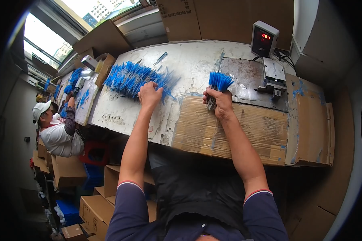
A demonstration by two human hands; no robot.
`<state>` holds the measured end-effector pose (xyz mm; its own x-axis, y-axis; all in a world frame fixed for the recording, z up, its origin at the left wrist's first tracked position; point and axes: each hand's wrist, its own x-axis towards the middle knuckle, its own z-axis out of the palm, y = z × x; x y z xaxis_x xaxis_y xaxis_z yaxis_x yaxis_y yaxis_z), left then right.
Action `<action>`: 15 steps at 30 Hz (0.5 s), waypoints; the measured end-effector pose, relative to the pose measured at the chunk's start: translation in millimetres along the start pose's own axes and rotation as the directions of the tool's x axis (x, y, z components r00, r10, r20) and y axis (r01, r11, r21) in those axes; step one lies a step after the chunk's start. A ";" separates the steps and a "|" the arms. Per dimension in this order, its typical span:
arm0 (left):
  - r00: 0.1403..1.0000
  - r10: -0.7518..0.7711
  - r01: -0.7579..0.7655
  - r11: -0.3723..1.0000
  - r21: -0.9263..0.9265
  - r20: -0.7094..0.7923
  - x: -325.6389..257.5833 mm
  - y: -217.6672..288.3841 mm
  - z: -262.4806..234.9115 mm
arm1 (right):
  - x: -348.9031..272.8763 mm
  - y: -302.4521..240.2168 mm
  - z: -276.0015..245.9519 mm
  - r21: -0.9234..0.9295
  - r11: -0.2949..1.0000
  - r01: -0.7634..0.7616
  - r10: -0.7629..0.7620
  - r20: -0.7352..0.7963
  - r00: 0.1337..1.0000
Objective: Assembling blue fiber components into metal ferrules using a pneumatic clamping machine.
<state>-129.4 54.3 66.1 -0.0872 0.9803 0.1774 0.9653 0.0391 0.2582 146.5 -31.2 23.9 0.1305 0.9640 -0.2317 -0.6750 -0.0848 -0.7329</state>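
Note:
A bundle of thin blue-ended wire pieces (pixel 220 81) stands upright in my right hand (pixel 221 102). My right fingers are wrapped round its lower part; the blue ends fan out above the fist and pale wire ends show below. My left hand (pixel 150 95) is at the near edge of a large heap of the same blue-and-grey pieces (pixel 128 78). Its fingers are curled and pressed together among the pieces; what they pinch is hidden. Under my right hand lies a worn flat cardboard sheet (pixel 245 132) on the white worktable (pixel 116 110).
A metal fixture (pixel 274 76) sits on a metal plate (pixel 245 76) at the right, beside a counter box with red digits (pixel 264 39). A blue-handled tool (pixel 161 58) lies behind the heap. Cardboard boxes (pixel 96 211) stand at lower left. A co-worker (pixel 60 132) works further left.

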 end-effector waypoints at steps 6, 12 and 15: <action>0.994 0.085 -0.081 0.995 0.056 -0.068 -9.4 2.9 6.3 | 0.3 0.0 -3.2 0.011 1.000 0.000 0.000 -0.004 1.000; 1.000 -0.004 0.004 0.993 -0.120 -0.002 2.3 -20.7 4.3 | -1.2 -1.4 1.7 0.022 1.000 0.003 -0.003 -0.001 1.000; 0.999 -0.021 0.015 0.991 -0.136 -0.037 0.5 -22.3 0.9 | 0.2 -0.5 -2.0 0.008 1.000 -0.003 0.003 -0.005 1.000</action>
<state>-150.7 54.1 59.6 -0.1161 0.9713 0.2073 0.9213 0.0274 0.3879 148.4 -31.5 22.9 0.1320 0.9625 -0.2368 -0.6811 -0.0855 -0.7272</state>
